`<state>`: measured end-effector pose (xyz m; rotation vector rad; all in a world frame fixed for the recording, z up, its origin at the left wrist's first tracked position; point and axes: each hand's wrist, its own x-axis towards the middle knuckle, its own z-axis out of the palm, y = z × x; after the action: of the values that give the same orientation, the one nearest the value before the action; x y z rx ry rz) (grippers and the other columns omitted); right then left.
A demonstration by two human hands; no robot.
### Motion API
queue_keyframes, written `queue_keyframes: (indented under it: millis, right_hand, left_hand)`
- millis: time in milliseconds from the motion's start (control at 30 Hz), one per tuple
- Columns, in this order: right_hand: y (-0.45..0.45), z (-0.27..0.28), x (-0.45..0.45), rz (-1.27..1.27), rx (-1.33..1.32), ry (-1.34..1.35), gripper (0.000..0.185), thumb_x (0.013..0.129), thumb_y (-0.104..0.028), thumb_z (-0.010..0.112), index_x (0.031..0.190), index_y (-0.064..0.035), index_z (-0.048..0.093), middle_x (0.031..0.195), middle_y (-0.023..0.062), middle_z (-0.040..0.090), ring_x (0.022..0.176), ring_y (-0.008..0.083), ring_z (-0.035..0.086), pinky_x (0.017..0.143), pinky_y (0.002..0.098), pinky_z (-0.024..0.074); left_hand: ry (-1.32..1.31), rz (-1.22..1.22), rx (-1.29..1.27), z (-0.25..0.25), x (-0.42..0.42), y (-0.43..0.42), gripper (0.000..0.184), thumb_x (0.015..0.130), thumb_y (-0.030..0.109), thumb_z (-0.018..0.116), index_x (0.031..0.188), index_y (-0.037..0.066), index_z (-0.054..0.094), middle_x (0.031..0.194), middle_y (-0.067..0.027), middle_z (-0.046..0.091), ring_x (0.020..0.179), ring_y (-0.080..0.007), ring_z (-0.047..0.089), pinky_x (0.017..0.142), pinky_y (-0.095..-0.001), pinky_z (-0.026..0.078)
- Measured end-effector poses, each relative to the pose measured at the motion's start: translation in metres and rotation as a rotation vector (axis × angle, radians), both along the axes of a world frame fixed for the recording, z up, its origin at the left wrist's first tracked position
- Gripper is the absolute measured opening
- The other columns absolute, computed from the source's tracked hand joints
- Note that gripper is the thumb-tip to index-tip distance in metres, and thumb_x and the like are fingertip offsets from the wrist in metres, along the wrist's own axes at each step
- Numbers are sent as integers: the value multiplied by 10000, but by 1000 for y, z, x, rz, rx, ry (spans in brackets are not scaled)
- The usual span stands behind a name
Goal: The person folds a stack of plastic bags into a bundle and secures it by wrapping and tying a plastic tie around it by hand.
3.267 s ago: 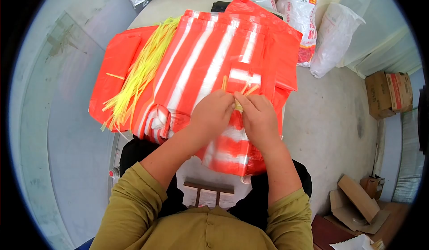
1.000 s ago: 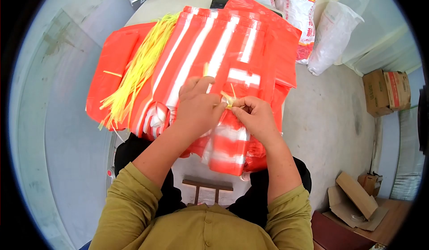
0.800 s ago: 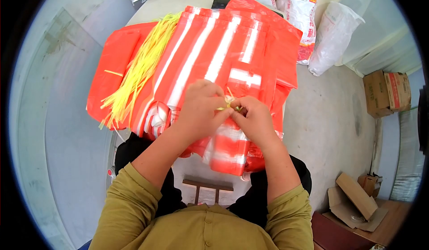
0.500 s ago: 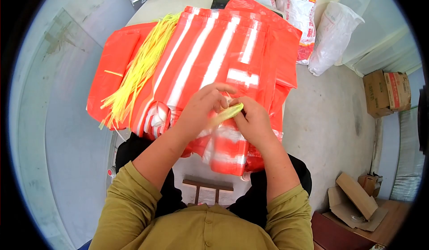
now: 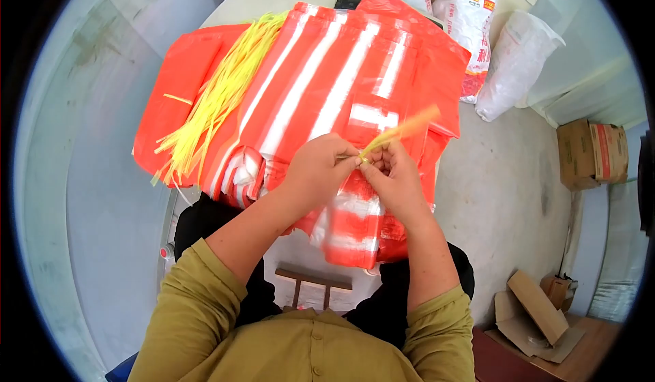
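Observation:
Just above a stack of red-and-white striped plastic bags (image 5: 300, 89), my two hands meet at a yellow plastic strip (image 5: 401, 129). My left hand (image 5: 322, 167) pinches near the strip's lower end, thumb and finger closed. Fingertips of my right hand (image 5: 392, 177) are closed on the strip right beside it. The strip's free end sticks up to the right and is blurred by motion. Beneath my hands, a gathered part of the bags (image 5: 351, 228) hangs over the near edge. Whether the strip loops around any plastic is hidden by my fingers.
A loose bundle of yellow strips (image 5: 222, 95) lies across the bags on the left, beside a folded red bag (image 5: 179, 75). White printed sacks (image 5: 471, 27) stand behind the table. Cardboard boxes (image 5: 592, 153) are at the right, and an opened carton (image 5: 535, 314) lies lower right.
The yellow strip has swung from lower left between my hands to pointing up and right. My left hand has lowered slightly, and its fingertips now meet those of my right hand.

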<state>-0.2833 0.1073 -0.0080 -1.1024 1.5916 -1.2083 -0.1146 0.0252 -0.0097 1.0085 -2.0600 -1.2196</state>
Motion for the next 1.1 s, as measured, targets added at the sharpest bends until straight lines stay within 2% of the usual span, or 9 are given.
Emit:
queue_keyframes:
  millis: [133, 233, 433, 533, 633, 867, 967, 1067, 1100]
  right_hand:
    - [1, 11, 2, 57, 49, 227, 203, 920, -20, 722, 1115, -19, 666, 898, 111, 678, 817, 187, 675, 712, 343, 544]
    - [0, 3, 9, -1, -175, 401, 256, 891, 4, 725, 1143, -20, 687, 924, 120, 689, 865, 238, 687, 729, 379, 555]
    - [-3, -2, 5, 31, -418, 639, 245, 847, 46, 723, 1087, -4, 732, 997, 154, 694, 933, 342, 681, 794, 418, 562]
    - [-2, -2, 7, 18, -405, 619, 210, 849, 49, 721, 1052, 0, 740, 1011, 159, 693, 931, 347, 681, 803, 420, 563]
    - [-1, 1, 9, 8, -374, 576, 192, 857, 46, 719, 1042, 3, 741, 1005, 159, 694, 923, 346, 681, 804, 420, 563]
    - [-1, -1, 6, 33, -382, 660, 195, 905, 1, 712, 1098, -19, 716, 994, 121, 692, 869, 271, 677, 766, 360, 542]
    - [-1, -2, 9, -74, -88, -12, 205, 948, -15, 682, 1151, -37, 694, 958, 65, 676, 823, 165, 635, 737, 313, 513]
    - [-3, 4, -1, 26, -45, -351, 209, 970, -5, 656, 1176, -30, 676, 938, 25, 645, 792, 111, 585, 726, 288, 497]
    - [-1, 7, -4, 67, -6, -263, 199, 967, 2, 656, 1163, -30, 679, 942, 28, 641, 800, 117, 588, 732, 286, 498]
  left_hand:
    - [28, 9, 286, -3, -2, -1, 188, 977, 168, 715, 1090, 18, 724, 887, -84, 707, 822, -189, 679, 751, -340, 530]
    - [-74, -47, 211, 5, -1, 0, 180, 984, 172, 695, 1081, 22, 713, 891, -111, 722, 821, -243, 700, 742, -362, 538]
    - [-273, -232, -522, 8, 8, 3, 181, 976, 180, 676, 1061, 21, 703, 953, -175, 720, 881, -382, 682, 738, -422, 545]
    - [-155, -146, -320, 7, 6, 6, 159, 985, 151, 681, 1059, 12, 699, 914, -133, 723, 825, -282, 701, 722, -372, 542]
    - [-40, -78, 246, 14, 7, 6, 129, 1006, 123, 677, 1051, 4, 695, 882, -67, 711, 798, -144, 660, 725, -312, 526]
    - [92, -19, 245, -12, 0, 6, 132, 1042, 134, 655, 1070, 8, 682, 841, -6, 669, 775, -76, 594, 718, -275, 507]
    - [121, 28, 308, -17, -4, 4, 140, 1051, 153, 649, 1068, 16, 668, 801, 2, 637, 707, -70, 570, 651, -259, 490]
    - [140, 20, 502, -11, -5, -1, 144, 1057, 169, 643, 1065, 25, 654, 773, 9, 609, 651, -61, 543, 585, -243, 460]
    - [156, 13, 524, -10, -5, -2, 145, 1058, 171, 641, 1068, 27, 651, 767, 10, 604, 638, -58, 537, 568, -239, 451]
